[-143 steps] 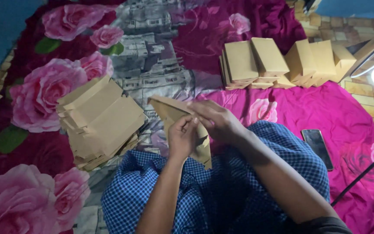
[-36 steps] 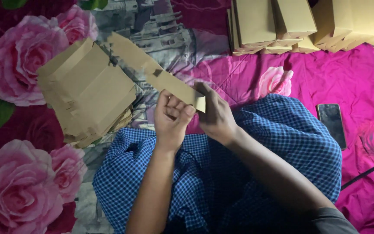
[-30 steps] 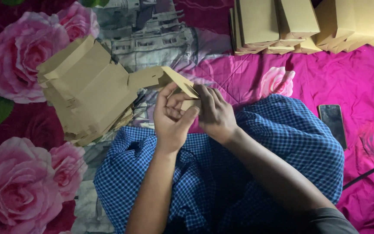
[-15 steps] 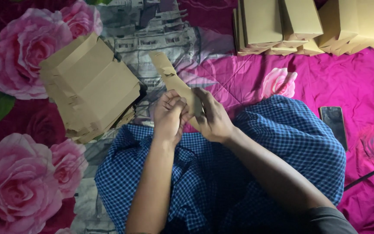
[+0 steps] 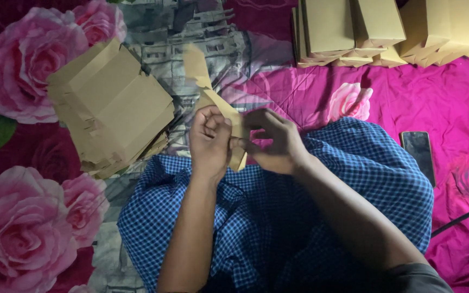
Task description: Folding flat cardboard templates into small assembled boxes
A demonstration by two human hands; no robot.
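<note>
A flat brown paper piece (image 5: 216,103), folded narrow and long, stands tilted over the person's lap, its upper flap reaching up over the printed cloth and its lower end dropping just below the hands. Both hands meet on its lower half. The left hand (image 5: 210,142) is curled with the knuckles toward the camera, its grip closed on the paper's left side. The right hand (image 5: 274,141) comes in from the right, fingers bent and pinched together on the same strip, so both grips are clamped on the paper piece. Both forearms run up from the bottom edge, over a blue checked cloth (image 5: 321,217) covering the lap.

Just left of the hands lies a stack of flat brown paper blanks (image 5: 109,108), fanned and near but apart from the held piece. Folded brown paper bags (image 5: 375,27) stand in rows along the top edge, well apart. A dark phone (image 5: 418,154) lies on the pink floral bedsheet (image 5: 435,97) at right, which leaves bare room between the hands and the bags.
</note>
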